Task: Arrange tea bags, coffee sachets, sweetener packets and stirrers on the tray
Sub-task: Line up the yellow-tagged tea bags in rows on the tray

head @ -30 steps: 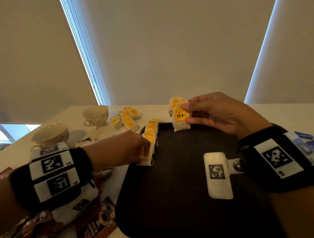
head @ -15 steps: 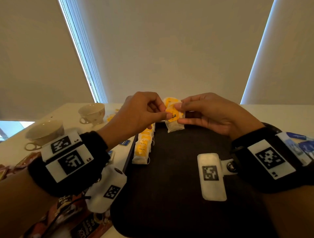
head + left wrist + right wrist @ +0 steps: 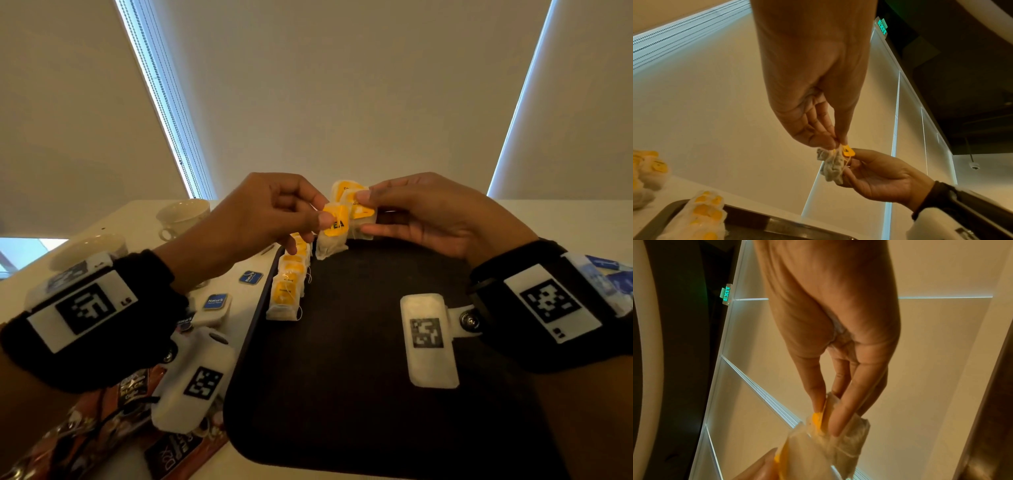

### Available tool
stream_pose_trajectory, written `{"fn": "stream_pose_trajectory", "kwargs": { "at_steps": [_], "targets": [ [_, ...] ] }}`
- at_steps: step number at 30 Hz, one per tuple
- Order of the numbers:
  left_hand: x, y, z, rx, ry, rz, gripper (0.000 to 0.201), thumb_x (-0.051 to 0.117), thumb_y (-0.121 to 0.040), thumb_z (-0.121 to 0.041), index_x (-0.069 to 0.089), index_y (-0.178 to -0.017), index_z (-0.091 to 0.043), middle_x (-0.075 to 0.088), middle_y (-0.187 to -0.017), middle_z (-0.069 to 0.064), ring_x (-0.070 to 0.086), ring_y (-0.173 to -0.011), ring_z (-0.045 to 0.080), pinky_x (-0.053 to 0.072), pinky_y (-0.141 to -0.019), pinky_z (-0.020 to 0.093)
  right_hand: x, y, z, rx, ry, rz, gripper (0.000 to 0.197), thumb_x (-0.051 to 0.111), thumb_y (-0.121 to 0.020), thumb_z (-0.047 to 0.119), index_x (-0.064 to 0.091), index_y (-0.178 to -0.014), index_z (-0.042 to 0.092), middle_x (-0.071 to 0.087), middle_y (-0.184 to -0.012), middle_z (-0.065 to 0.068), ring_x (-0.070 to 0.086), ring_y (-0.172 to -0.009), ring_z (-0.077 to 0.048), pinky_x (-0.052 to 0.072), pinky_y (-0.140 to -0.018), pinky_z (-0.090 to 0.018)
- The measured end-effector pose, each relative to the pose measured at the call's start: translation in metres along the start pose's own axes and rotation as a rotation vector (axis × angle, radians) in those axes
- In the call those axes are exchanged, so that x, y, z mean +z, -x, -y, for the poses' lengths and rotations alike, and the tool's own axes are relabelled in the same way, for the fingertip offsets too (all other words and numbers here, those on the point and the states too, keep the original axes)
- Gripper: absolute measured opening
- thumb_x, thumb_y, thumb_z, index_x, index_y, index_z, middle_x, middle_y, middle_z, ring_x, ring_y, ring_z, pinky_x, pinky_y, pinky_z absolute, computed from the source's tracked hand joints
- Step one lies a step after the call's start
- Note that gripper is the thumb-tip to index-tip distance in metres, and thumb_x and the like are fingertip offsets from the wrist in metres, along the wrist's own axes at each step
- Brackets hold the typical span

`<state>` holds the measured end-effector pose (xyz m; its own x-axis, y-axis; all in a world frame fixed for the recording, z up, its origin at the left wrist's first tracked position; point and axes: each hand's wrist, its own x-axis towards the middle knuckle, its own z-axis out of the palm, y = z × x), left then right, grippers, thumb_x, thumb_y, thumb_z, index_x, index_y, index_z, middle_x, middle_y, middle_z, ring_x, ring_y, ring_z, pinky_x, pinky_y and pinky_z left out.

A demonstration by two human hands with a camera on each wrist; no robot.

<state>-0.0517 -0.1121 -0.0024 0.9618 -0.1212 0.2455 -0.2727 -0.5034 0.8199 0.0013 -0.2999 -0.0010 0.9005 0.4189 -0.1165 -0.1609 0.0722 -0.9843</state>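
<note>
Closest to the camera, down under the left wrist, there's a heap of brown coffee sachets (image 3: pixel 102 442); one reads "BLACK", another shows big white letters I can't make out; can't count them, they overlap. A bit further out on the white surface (image 3: pixel 239 308) sit two little sweetener packets (image 3: pixel 215 303) with blue "Natur…" labels, plus a third half hidden by the wrist strap. The dark tray (image 3: pixel 342 394) fills the middle; along its left edge runs a row of tea bags (image 3: pixel 289 286) with yellow tags, roughly five or six, the far ones hidden behind the fingers.

Just past that row, over the tray's far edge, both hands meet in the air. The left hand (image 3: pixel 253 219) has thumb and fingers pinched together on one tea bag (image 3: pixel 334 228), yellow tag reading "TEA"; it hangs straight below those fingers. The right hand (image 3: pixel 431 214) has thumb and fingers clamped on a small stack of tea bags (image 3: pixel 356 209), at least two by the yellow tags, right beside the left fingertips and touching the single bag.

Beyond the left fingers stand two cream teacups (image 3: pixel 181 216); more tea bags lie loose on the surface in the left wrist view; a green "EXIT" sign (image 3: pixel 882 28) glows far off.
</note>
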Motion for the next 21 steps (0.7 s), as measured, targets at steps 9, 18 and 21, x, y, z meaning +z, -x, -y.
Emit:
{"fn": "stream_pose_trajectory", "kwargs": {
  "at_steps": [9,18,21],
  "targets": [
    [-0.015,0.02,-0.002,-0.104,0.004,0.195,0.023,0.066,-0.069,-0.026,0.065,-0.087,-0.012,0.07,-0.073,-0.001,0.064,-0.064,0.008,0.051,-0.053,0.017,-0.002,0.0,0.0,0.007,-0.011,-0.009,0.021,0.063,-0.083,0.006,0.063,-0.102,-0.003,0.069,-0.099,-0.013,0.071,-0.08,-0.018,0.058,-0.061,-0.023],
    [-0.024,0.045,0.042,-0.325,-0.249,0.657,0.009,0.067,-0.084,-0.02,0.064,-0.093,-0.019,0.071,-0.084,-0.003,0.062,-0.068,0.01,0.049,-0.062,0.026,-0.002,0.001,-0.001,-0.001,-0.015,-0.007,0.016,0.063,-0.083,0.005,0.064,-0.097,-0.003,0.07,-0.093,-0.012,0.071,-0.076,-0.017,0.058,-0.061,-0.023],
    [-0.022,0.049,0.048,-0.347,-0.28,0.689,0.008,0.067,-0.085,-0.021,0.064,-0.092,-0.022,0.071,-0.085,-0.001,0.061,-0.066,0.007,0.048,-0.063,0.024,-0.001,0.001,-0.001,0.006,-0.016,-0.017,0.015,0.063,-0.083,0.005,0.064,-0.096,-0.002,0.07,-0.09,-0.011,0.072,-0.073,-0.017,0.057,-0.058,-0.022]
  ]
}}
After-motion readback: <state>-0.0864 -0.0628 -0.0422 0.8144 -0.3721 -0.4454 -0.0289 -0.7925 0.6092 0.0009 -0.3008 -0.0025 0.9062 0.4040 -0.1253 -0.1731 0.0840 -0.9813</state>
